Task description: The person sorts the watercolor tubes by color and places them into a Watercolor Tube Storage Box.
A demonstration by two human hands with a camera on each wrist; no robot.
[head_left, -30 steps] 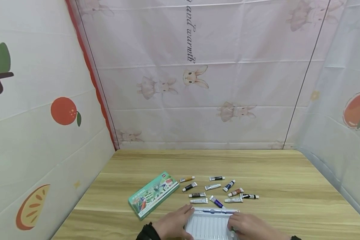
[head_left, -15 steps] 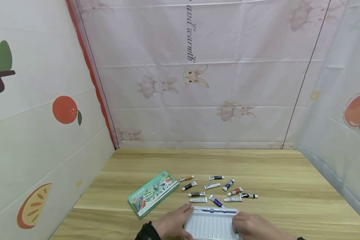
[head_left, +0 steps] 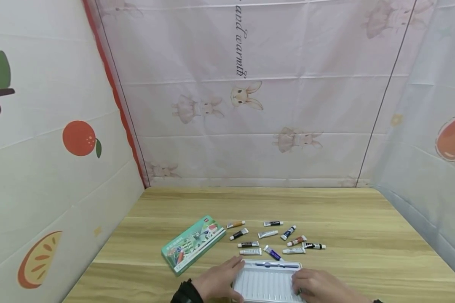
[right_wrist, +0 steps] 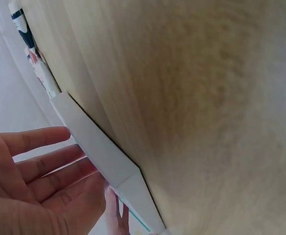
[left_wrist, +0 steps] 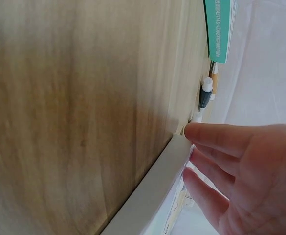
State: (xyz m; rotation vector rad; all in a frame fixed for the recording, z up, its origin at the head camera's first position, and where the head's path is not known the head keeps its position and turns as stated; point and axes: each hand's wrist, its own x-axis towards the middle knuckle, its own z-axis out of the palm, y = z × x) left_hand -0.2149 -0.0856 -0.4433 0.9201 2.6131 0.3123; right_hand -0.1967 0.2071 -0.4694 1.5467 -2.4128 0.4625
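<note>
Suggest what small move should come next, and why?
Probably the bare right hand should leave the ribbed white plastic tray and fetch the small purple paint tube: it lies loose nearby, and the tray's visible part shows no tubes.

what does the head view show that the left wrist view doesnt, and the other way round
Only the head view: the right hand, the slim blue item in the white tray's far slot, the purple tube and the rabbit prints.
Only the left wrist view: the palm side of the left hand and a line of small print on the green box.
Both: the left hand at the tray, the box, an ochre tube, a dark tube and the wooden table.
</note>
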